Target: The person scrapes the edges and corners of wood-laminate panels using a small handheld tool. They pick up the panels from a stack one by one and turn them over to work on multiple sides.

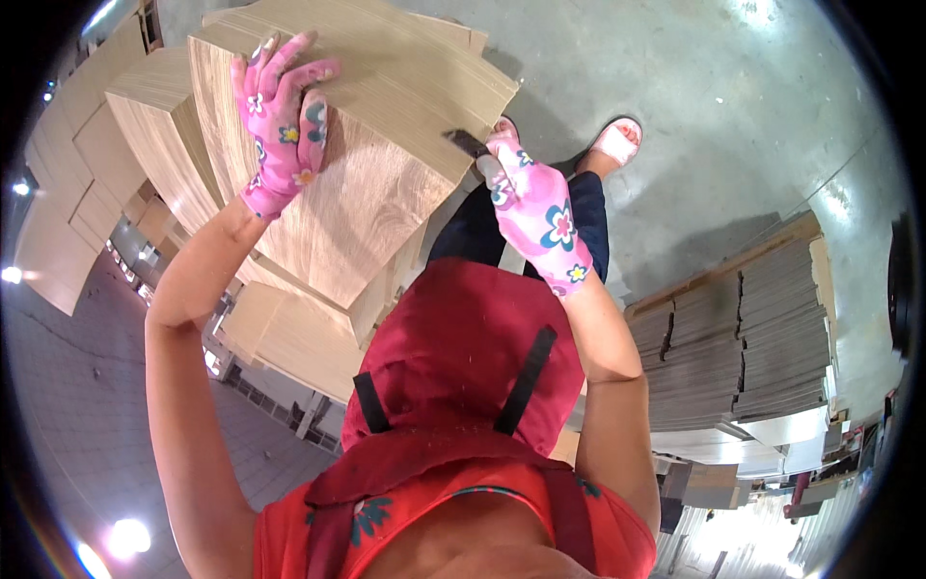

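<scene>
A grey concrete floor (733, 106) fills the upper right, smooth and faintly scuffed, with light glare near the top edge. On it, to the right, stands a stack of grey boards (762, 338), thin flat sheets piled in neat rows with their layered edges showing. At the left are pale wood-grain panels (68, 193) in further piles, and beside them a tiled surface with bright lamp spots.

In the middle the person holds a board (386, 145), a flat rectangular sheet with a light oak-grain face and raw, fibrous-looking edges; it lies tilted on top of a stack of like sheets (154, 125), in front of the chest. The left hand (283, 121), in a pink glove with flower print, lies spread flat on the board's face, fingers apart and pressing down. The right hand (535, 207), in the same kind of glove, is closed around a small dark tool (469, 144) whose end touches the board's right edge. A red apron (463, 367) with black straps covers the person's front, and sandalled feet (617, 140) show on the floor beyond.
</scene>
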Demonstrator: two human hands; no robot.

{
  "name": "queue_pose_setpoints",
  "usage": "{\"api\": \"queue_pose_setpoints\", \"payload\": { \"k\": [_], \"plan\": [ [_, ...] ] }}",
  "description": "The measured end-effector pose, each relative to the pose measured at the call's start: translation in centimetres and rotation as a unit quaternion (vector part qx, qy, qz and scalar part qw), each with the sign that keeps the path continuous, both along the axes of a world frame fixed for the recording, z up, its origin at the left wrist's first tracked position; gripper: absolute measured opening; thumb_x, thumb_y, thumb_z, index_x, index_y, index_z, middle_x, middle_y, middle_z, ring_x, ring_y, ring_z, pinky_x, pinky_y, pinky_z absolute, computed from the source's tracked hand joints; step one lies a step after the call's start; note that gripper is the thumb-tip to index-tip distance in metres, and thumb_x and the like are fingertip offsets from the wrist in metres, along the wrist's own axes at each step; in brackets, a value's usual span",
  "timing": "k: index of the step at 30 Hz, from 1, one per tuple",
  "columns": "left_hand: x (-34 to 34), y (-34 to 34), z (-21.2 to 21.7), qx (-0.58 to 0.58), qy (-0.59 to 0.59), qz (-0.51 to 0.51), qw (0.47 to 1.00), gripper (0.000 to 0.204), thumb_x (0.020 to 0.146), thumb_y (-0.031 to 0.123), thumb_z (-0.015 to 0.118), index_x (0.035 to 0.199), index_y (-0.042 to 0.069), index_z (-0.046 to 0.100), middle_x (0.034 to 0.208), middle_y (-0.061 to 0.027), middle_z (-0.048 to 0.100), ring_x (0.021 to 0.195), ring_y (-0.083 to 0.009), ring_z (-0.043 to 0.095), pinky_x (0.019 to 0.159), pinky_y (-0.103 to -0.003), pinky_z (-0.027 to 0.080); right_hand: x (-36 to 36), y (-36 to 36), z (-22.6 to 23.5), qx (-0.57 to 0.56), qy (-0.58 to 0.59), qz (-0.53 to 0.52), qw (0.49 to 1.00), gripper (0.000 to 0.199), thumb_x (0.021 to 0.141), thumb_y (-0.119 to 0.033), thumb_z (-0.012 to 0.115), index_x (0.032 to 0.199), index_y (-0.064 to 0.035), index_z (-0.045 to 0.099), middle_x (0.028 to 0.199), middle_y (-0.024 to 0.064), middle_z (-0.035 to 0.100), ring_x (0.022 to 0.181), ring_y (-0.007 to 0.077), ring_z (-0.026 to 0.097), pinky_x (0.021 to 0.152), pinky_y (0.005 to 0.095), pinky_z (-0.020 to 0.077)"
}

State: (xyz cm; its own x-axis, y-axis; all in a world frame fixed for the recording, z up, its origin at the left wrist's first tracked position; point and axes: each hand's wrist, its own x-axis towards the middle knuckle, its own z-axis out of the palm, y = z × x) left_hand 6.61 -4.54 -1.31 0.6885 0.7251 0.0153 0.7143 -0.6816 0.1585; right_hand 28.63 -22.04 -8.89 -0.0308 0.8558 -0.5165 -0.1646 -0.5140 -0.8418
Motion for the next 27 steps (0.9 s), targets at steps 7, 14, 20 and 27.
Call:
{"api": "queue_pose_setpoints", "payload": {
  "k": [7,14,20,27],
  "plan": [
    [0.8,0.1,0.1,-0.003,0.003,-0.004,1.000,0.040,0.095,0.036,0.035,0.099,0.008,0.063,0.126,-0.0088,0.055,0.126,-0.0314,0.041,0.111,-0.049,0.013,2.4,2.4,-9.4,0.043,-0.207,0.143,0.967,0.021,0.087,-0.013,0.050,0.105,-0.0066,0.060,0.088,0.0228,0.062,0.080,0.0376,0.061,0.069,0.0396,0.0496],
    [0.0,0.0,0.4,-0.006,0.021,-0.005,1.000,0.033,0.091,0.031,0.041,0.101,0.010,0.064,0.126,-0.0083,0.054,0.123,-0.0326,0.041,0.109,-0.052,0.013,0.8,-0.2,-5.9,0.177,-0.173,-0.019,0.969,0.028,0.083,-0.001,0.050,0.109,-0.0044,0.058,0.080,0.0108,0.064,0.065,0.0187,0.059,0.060,0.0300,0.0468],
    [0.1,0.1,0.2,-0.011,0.006,0.009,1.000,0.037,0.092,0.036,0.039,0.099,0.011,0.065,0.127,-0.0086,0.054,0.124,-0.0330,0.041,0.109,-0.053,0.013,0.6,1.0,-6.1,0.110,-0.207,0.039,0.971,0.017,0.085,-0.007,0.053,0.101,-0.0083,0.059,0.081,0.0245,0.061,0.075,0.0406,0.059,0.062,0.0423,0.0484],
    [0.5,0.2,0.6,-0.026,0.018,0.009,0.999,0.033,0.090,0.032,0.041,0.099,0.012,0.065,0.127,-0.0083,0.053,0.124,-0.0327,0.040,0.109,-0.054,0.013,2.4,1.5,-8.6,0.059,-0.171,0.055,0.982,0.023,0.087,-0.009,0.046,0.107,-0.0050,0.057,0.085,0.0189,0.063,0.073,0.0334,0.061,0.066,0.0371,0.0476]
  ]
}}
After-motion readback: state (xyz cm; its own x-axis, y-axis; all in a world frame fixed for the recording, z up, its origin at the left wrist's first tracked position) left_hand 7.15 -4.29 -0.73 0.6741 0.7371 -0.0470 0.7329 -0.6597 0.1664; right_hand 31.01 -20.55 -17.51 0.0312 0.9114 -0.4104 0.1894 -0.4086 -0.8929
